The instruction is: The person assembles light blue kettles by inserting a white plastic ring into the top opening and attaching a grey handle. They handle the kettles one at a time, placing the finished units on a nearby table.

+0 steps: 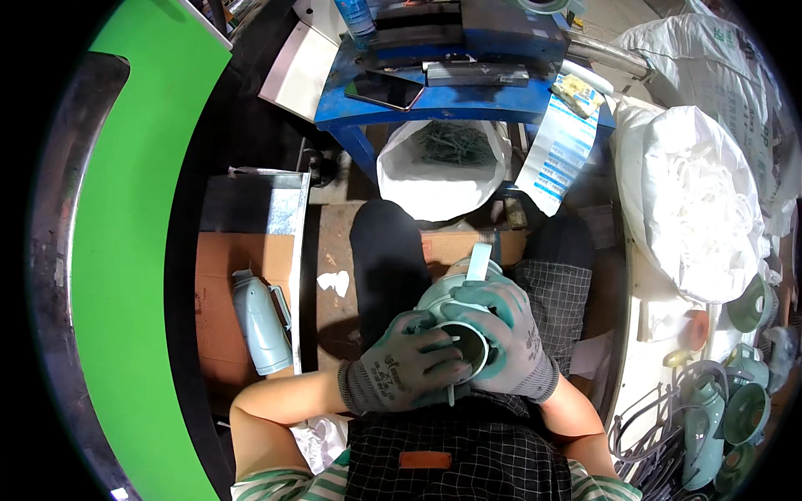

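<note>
Over my lap, both gloved hands are wrapped round a pale green plastic housing with a round opening facing up. My left hand is closed on its left side, its fingers reaching across to the rim of the opening. Round the right side curls my right hand, also closed, with the thumb side near the opening. A small light tab stands out at the opening's edge, and a flat strip sticks up beyond the hands. The gloves hide much of the housing.
To the left, a similar pale green body with a handle lies in a cardboard-lined box. Ahead, a blue bench carries a phone, above a white sack. At right are a sack of white parts, cables and more green housings.
</note>
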Available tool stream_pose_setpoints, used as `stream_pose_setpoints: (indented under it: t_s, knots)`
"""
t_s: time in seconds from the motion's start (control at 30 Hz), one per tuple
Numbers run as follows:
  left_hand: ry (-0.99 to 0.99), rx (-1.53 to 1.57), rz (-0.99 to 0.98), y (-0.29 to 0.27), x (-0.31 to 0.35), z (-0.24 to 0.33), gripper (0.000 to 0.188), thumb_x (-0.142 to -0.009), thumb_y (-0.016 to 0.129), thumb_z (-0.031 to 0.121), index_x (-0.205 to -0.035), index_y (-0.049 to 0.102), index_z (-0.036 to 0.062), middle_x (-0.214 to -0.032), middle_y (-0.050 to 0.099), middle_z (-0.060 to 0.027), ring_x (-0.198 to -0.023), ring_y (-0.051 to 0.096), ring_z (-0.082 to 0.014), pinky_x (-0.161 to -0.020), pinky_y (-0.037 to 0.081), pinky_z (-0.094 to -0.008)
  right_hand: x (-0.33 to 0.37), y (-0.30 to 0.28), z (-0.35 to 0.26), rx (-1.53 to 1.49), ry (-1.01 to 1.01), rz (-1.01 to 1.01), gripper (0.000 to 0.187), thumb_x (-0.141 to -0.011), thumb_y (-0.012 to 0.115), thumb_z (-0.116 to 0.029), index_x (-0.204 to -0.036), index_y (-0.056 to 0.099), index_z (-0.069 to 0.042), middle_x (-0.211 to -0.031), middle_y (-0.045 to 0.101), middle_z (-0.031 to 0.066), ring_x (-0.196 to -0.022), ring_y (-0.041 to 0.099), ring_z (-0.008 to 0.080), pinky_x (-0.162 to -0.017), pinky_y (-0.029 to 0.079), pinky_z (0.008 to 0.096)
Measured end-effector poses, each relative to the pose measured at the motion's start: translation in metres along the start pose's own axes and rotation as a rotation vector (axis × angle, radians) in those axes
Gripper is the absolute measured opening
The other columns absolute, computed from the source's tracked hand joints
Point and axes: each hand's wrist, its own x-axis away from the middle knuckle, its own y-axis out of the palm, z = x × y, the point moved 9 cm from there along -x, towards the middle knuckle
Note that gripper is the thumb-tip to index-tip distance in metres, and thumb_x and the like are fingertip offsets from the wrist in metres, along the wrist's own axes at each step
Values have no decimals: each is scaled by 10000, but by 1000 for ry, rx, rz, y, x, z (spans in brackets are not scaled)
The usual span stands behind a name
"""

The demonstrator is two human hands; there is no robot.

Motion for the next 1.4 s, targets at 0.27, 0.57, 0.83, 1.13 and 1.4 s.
stream_pose_setpoints:
  t_s: [0.27, 0.57, 0.83, 1.13, 1.4]
  knots:
    - [-47, -67, 261, -49, -25, -55, 471, -827, 839, 464, -1229, 699, 263, -1190, 652, 4, -1230, 612, -256, -981, 534, -565, -44, -20, 24, -141, -90, 159, 738, -696, 903, -438, -1312, 669, -107, -1396, 577, 162, -1294, 548, 393, -1120, 385, 544]
    - [-60, -404, 628, -66, -54, -110, 1156, -743, 897, 516, -1582, 265, 32, -1510, 443, -308, -1346, 491, -502, -1134, 357, -654, -108, -31, 76, 19, -34, 191, 830, -643, 960, -245, -1393, 625, -124, -1492, 513, 155, -1428, 470, 391, -1186, 418, 503]
    - [99, -71, 626, -34, -62, -49, 683, -771, 881, 390, -1308, 574, 102, -1316, 616, -184, -1220, 610, -423, -1056, 469, -605, -30, -75, 22, -192, 20, 31, 792, -732, 885, -236, -1441, 571, -76, -1545, 467, 181, -1490, 382, 419, -1244, 277, 568]
    - [87, 187, 453, -9, -73, -10, 737, -714, 932, 322, -1328, 614, 67, -1288, 663, -161, -1152, 643, -408, -999, 539, -558, 31, -305, 94, 1074, 368, 755, 234, -892, 773, -291, -1022, 755, -97, -1072, 712, 124, -944, 668, 320, -832, 535, 409]
    - [15, -96, 341, -8, -63, -12, 879, -718, 920, 460, -1402, 573, 31, -1270, 676, -149, -1130, 621, -380, -1029, 482, -550, 22, -315, 130, 813, 643, 634, 203, -916, 760, -275, -987, 761, -85, -959, 722, 100, -873, 680, 302, -813, 537, 406]
